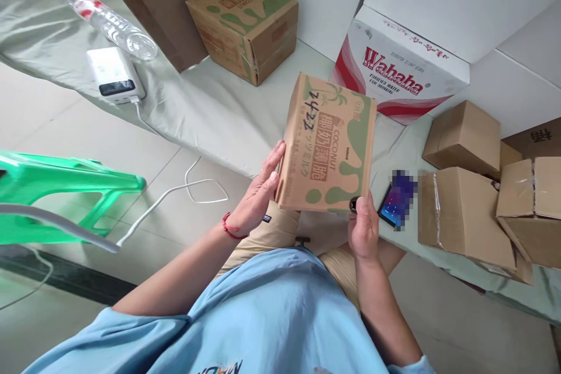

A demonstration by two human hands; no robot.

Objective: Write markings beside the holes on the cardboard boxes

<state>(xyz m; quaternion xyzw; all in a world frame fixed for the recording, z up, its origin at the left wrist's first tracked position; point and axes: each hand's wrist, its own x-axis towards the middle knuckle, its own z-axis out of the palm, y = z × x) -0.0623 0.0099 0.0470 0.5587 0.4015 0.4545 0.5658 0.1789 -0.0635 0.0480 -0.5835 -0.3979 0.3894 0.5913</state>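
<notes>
Left hand and right hand are clamped on a printed coconut carton, held above the lap at the table's edge.
The carton is gripped at its left edge and lower right corner, presumably so that its weight is shared and the printed face left uncovered; a small dark object by the right thumb cannot be identified. No open flap is seen, so its contents cannot be told. A matching carton, a Wahaha carton and plain brown boxes are set on the cloth, their contents likewise hidden.
</notes>
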